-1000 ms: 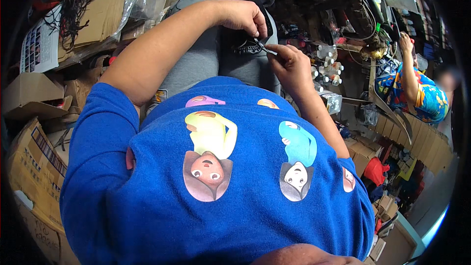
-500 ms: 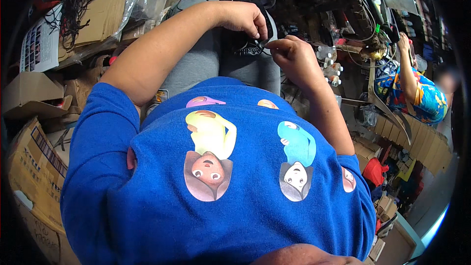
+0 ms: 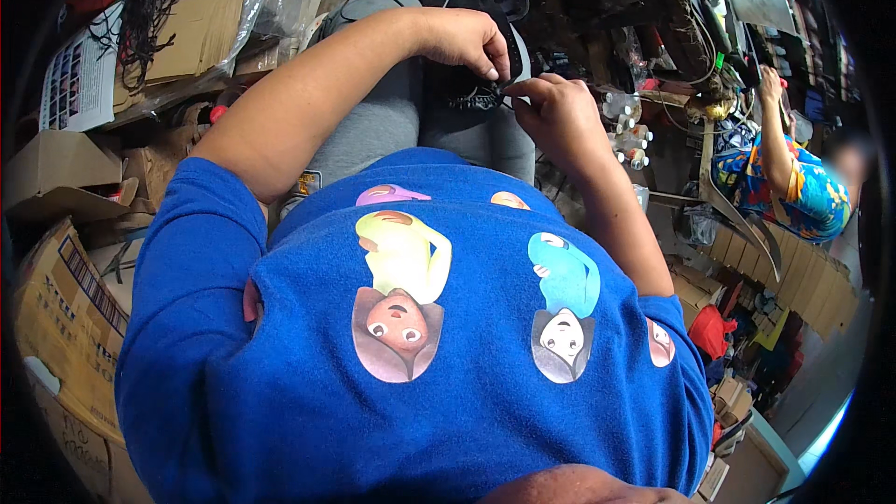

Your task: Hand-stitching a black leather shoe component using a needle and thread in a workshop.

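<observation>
A black shoe-like item [image 3: 461, 84] with a pale curved edge rests on my lap, and a row of small dark loops or stitches runs along its near end. Over it, my left hand [image 3: 473, 43] bends down with thumb and fingers pinched at the item's upper right part. Close by on the right, my right hand [image 3: 562, 114] is closed too, its forefinger and thumb meeting almost at the left fingertips. Whatever lies between the fingers is too small and dark to make out. Grey trousers [image 3: 359, 117] cover my legs under the item.
Cardboard boxes [image 3: 61, 177] and a black cord bundle [image 3: 145, 28] lie at the left. Small clear bottles [image 3: 635, 135] stand right of my right hand. Farther right sits another person in a colourful shirt [image 3: 807, 187], one arm raised, near a curved strip [image 3: 747, 224].
My right fingers have shifted slightly, staying near the left fingertips. The left hand has dipped a little. The other person's raised hand has moved slightly.
</observation>
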Available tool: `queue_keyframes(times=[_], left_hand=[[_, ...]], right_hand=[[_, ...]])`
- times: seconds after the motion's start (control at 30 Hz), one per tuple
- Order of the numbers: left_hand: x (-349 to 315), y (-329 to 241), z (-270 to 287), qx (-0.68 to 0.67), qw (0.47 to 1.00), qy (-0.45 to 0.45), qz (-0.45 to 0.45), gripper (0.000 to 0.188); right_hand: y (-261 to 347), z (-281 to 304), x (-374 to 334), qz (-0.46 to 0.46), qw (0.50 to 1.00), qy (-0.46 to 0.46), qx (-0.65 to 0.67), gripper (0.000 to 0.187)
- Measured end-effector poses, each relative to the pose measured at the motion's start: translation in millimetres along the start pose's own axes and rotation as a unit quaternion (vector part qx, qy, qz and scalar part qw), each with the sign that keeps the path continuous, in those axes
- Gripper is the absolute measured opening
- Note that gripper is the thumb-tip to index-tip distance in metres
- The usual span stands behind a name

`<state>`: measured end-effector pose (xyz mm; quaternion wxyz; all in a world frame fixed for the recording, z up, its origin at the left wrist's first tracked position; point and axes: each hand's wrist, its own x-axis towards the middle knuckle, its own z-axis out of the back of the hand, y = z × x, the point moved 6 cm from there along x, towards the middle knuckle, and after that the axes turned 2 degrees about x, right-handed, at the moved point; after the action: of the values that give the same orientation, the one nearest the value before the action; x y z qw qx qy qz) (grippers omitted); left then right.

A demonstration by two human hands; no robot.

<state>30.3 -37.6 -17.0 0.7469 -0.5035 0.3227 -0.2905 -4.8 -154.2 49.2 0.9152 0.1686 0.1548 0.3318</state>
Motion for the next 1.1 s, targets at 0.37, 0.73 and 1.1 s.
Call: queue_keyframes(times=[0.37,0.73,1.1], left_hand=[[-0.2,3.4,0.1,0.007,1.000,0.011,-0.020,0.025],[-3.7,5.5,-0.1,-0.038,0.999,0.012,-0.011,0.027],[-4.8,0.5,-0.7,-0.014,1.000,0.024,-0.011,0.026]], right_hand=[[-39.4,-15.7,-2.7,-0.072,0.965,0.055,0.248,0.021],[-19.3,-7.6,-11.7,-0.066,0.969,0.051,0.234,0.027],[-5.8,-0.8,-12.0,-0.079,0.991,0.024,0.104,0.032]])
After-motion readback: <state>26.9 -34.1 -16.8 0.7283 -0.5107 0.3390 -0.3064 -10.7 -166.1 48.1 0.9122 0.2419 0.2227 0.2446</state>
